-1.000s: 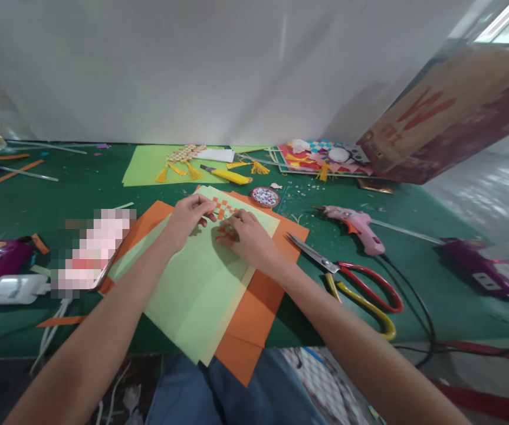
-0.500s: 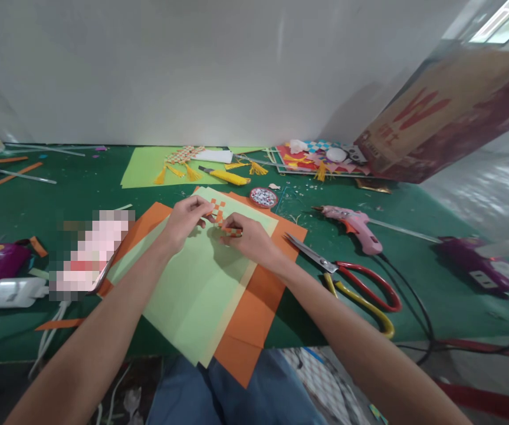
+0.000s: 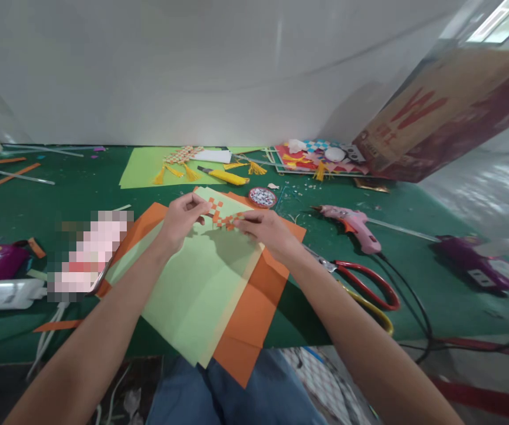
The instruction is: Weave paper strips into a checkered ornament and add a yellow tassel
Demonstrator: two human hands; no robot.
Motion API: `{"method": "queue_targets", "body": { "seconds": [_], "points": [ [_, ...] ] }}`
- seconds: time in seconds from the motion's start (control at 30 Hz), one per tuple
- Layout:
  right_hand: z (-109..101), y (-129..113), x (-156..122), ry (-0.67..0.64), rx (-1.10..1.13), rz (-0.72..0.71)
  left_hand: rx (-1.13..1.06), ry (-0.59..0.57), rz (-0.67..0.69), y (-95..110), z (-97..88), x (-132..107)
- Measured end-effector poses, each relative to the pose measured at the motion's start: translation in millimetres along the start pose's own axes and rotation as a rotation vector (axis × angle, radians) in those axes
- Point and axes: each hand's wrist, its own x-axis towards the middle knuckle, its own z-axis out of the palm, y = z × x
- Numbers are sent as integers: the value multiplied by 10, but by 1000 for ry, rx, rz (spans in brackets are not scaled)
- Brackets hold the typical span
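Observation:
A small woven patch of orange and pale green paper strips (image 3: 220, 214) is held just above a light green sheet (image 3: 192, 283) that lies on orange paper (image 3: 254, 313). My left hand (image 3: 181, 219) pinches the patch's left edge, fingers closed. On the patch's right edge, the fingers of my right hand (image 3: 268, 228) are pressed together. Both hands meet over the far end of the sheets.
The green table (image 3: 413, 283) carries red-and-yellow scissors (image 3: 360, 283) and a pink glue gun (image 3: 355, 224) to the right. A yellow utility knife (image 3: 225, 175), a round dish of beads (image 3: 262, 196) and tasselled weavings lie behind. A cardboard box (image 3: 449, 112) leans at the right.
My right hand has moved from the sheet's middle up and to the right, and the woven patch is now lifted between both hands.

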Motion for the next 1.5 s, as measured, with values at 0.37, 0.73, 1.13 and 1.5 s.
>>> {"method": "queue_targets", "body": {
  "seconds": [0.37,0.73,1.13,1.5],
  "points": [
    [-48,3,6,74,307,49,-38,-8,59,-57,-19,24],
    [86,3,-23,92,337,-52,-9,-25,50,-34,13,-7],
    [176,47,-1,106,257,-140,14,-88,37,-12,34,-46],
    [167,72,2,134,201,-129,-34,-128,25,-17,21,-48]
  ]
}}
